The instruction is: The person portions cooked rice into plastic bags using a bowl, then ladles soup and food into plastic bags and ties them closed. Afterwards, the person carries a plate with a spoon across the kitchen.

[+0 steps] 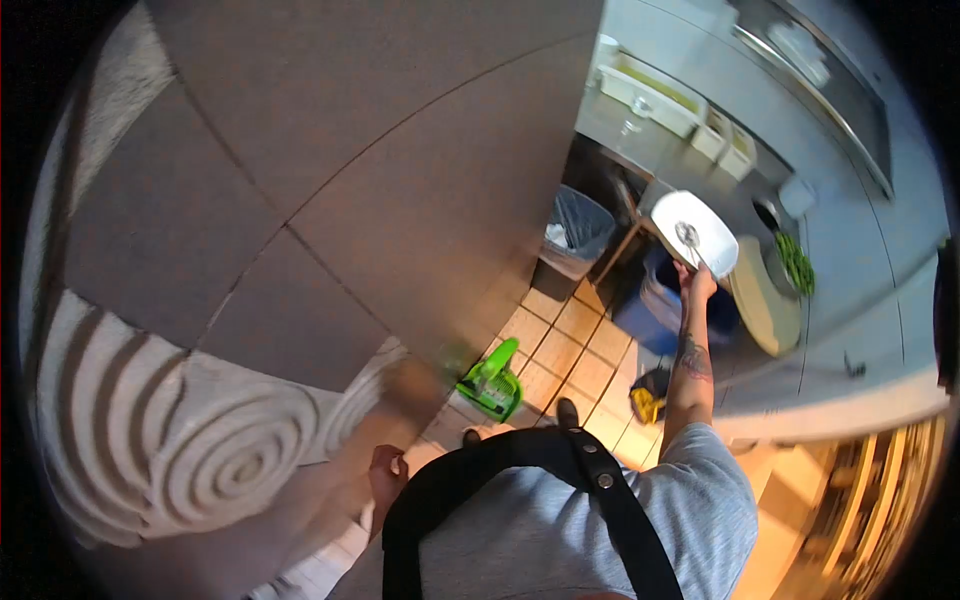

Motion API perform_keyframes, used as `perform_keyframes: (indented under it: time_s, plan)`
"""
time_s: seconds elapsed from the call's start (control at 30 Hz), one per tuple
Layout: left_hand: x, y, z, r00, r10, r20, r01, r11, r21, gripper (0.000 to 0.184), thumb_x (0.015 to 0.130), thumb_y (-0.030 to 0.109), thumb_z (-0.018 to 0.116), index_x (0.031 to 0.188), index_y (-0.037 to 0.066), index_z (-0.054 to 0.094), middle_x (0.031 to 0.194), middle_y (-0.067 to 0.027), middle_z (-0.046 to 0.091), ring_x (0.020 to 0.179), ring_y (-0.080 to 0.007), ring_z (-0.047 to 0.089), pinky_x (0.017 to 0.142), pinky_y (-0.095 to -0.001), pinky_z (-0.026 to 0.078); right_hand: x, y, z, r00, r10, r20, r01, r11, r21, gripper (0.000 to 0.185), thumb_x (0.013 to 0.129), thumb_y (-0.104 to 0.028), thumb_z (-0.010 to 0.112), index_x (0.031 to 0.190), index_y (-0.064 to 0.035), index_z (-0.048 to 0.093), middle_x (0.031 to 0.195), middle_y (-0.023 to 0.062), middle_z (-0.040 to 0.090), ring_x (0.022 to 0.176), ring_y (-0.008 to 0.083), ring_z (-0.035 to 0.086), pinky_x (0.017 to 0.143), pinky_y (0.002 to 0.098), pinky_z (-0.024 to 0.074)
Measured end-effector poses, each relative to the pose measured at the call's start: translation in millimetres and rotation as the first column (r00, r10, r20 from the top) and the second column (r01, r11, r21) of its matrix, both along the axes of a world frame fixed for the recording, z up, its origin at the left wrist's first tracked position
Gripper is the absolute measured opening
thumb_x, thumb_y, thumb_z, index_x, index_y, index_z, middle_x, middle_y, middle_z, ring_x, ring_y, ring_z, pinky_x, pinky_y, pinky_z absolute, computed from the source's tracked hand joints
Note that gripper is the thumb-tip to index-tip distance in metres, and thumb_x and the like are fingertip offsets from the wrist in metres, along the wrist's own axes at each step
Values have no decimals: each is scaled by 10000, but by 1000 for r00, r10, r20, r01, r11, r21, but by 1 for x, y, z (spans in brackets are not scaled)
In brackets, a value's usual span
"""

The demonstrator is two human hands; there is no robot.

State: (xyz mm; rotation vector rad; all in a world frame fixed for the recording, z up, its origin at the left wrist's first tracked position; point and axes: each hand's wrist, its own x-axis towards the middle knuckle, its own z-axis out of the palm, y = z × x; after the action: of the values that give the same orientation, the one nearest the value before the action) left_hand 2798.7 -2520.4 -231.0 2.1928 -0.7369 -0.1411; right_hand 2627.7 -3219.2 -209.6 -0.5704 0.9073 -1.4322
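My right hand (699,284) is stretched forward and grips the near edge of a white dish (712,240) with rounded corners. Inside the dish lies a metal utensil with a round head (686,234), its handle pointing back at my fingers; whether it is a spoon or a small ladle I cannot tell. The dish is above a blue bin (640,312), beside the steel counter's edge. Low at my side hangs my left hand (388,474), its fingers curled, with nothing visible in them.
A bright green dustpan-like object (492,384) lies on the tiled floor. Near the counter (615,122) stand a lined bin (580,225), white containers (652,98), a beige board (757,298) and a bowl of green vegetables (794,264). A brown tiled wall (380,130) rises at left.
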Motion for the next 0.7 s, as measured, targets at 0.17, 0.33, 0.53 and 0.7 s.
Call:
perform_keyframes:
  time_s: [0.17, 0.33, 0.53, 0.7]
  plan:
    - [-77, -23, -20, 884, 466, 42, -465, 863, 200, 47, 740, 21, 549, 760, 14, 591, 802, -151, 600, 729, -299, 592, 653, -374, 477, -9, -173, -86, 834, 498, -240, -529, 844, -86, 422, 872, -182, 456, 1176, 99, 374, 1085, 229, 533, 945, 338, 570, 758, 370, 515]
    - [-219, -70, -26, 384, 910, -154, -848, 414, 330, 93, 715, 24, 563, 796, 9, 606, 762, -158, 621, 708, -277, 615, 647, -336, 496, -3, -289, -99, -135, -277, -951, -531, 831, -166, 370, 807, -359, 608, 803, 11, 606, 749, 150, 620, 623, 267, 572, 515, 363, 457]
    - [-347, -81, -27, 305, 932, -194, -544, 338, 768, 143, 723, 163, 534, 791, 82, 629, 826, -169, 637, 817, -327, 611, 719, -398, 496, 41, -196, -48, 574, -442, -690, -700, 172, -693, 358, 705, -366, 737, 801, -27, 676, 677, 113, 650, 579, 186, 592, 526, 357, 472]
    - [-373, -90, -13, 184, 970, -161, -723, 245, 645, 163, 731, 179, 556, 807, 51, 624, 811, -169, 644, 818, -322, 620, 737, -391, 495, 121, 9, -47, 523, 139, -841, -833, -125, -539, 341, 697, -351, 740, 789, -29, 676, 673, 109, 649, 579, 186, 592, 535, 353, 474]
